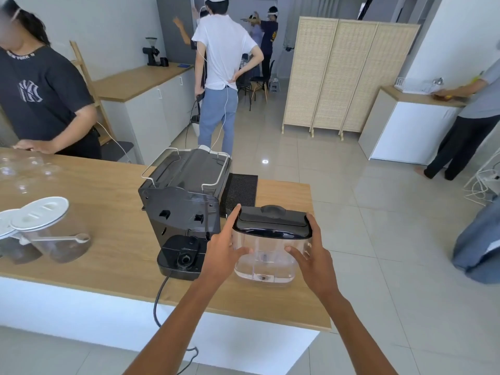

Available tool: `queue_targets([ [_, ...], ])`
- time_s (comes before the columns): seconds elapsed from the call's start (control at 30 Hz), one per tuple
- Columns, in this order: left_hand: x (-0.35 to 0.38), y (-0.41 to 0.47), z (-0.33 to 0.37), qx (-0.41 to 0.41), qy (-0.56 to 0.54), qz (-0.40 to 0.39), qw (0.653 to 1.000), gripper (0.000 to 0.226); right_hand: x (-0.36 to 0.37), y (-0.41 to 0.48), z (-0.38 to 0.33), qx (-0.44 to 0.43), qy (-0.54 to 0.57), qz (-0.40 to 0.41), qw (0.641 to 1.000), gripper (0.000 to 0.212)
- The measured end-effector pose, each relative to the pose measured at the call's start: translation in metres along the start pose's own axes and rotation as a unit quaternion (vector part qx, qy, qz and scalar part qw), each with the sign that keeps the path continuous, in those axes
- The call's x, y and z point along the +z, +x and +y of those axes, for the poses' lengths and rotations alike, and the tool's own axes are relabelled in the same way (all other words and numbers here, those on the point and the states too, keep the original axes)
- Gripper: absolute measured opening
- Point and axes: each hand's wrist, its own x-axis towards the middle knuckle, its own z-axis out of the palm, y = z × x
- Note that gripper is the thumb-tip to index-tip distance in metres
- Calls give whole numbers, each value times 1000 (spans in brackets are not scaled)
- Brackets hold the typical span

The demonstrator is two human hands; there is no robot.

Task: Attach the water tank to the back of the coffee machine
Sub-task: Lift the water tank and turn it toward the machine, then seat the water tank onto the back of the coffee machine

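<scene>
A clear plastic water tank [266, 262] with a black lid stands on the wooden counter [108, 266], just right of the black coffee machine [184, 207]. The machine's back faces me, with its low black base and round socket at the bottom. My left hand [223, 246] rests against the tank's left side, fingers spread and index finger up along the lid. My right hand [315, 259] is at the tank's right side, thumb on the front wall and fingers at the lid's edge. Both hands flank the tank; a firm grip is not evident.
Two clear jars [54, 234] with white lids and a scoop stand at the left. A black drip mat [242, 192] lies behind the tank. The machine's power cord [159, 301] hangs over the counter's front edge. A person [40, 98] leans on the counter's far left; others stand farther back.
</scene>
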Motion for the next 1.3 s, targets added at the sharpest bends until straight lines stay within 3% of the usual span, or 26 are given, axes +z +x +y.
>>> queue_targets([
  [0.27, -52, -5, 11, 54, -29, 5, 998, 105, 11, -19, -53, -12, 45, 57, 997, 86],
  [0.83, -193, -14, -26, 48, -106, 57, 992, 98, 118, -12, -149, -32, 57, 37, 997, 88],
  [1.3, -224, 22, -72, 70, -134, 59, 987, 95, 175, 18, -173, -30, 39, 65, 997, 87],
])
